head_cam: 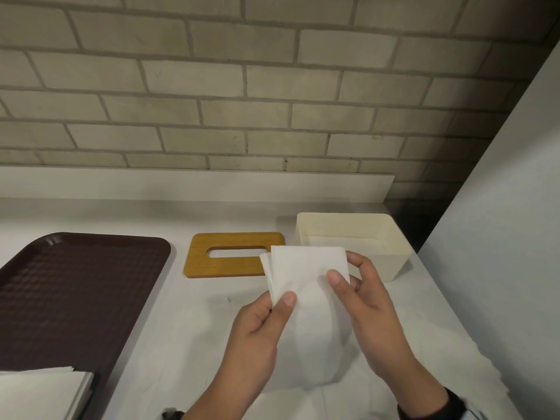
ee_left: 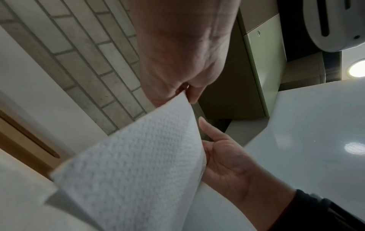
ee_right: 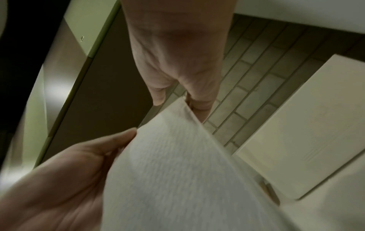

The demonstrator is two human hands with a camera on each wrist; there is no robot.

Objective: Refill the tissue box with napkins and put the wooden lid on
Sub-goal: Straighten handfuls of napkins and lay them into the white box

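Both hands hold a white napkin (head_cam: 306, 274) upright above the counter, in front of the lid and box. My left hand (head_cam: 266, 322) pinches its lower left edge, thumb in front. My right hand (head_cam: 357, 295) pinches its right edge, thumb on the front face. The wooden lid (head_cam: 230, 262) with an oval slot lies flat on the counter. The cream tissue box (head_cam: 391, 237) stands open to its right, with white napkins inside. In the left wrist view the embossed napkin (ee_left: 138, 164) fills the middle; in the right wrist view the napkin (ee_right: 168, 171) lies beside the box (ee_right: 308, 132).
A dark brown tray (head_cam: 72, 286) lies at the left, with a stack of white napkins (head_cam: 39, 392) on its near corner. A brick wall (head_cam: 242, 86) backs the counter. A pale panel (head_cam: 500, 237) rises close on the right of the box.
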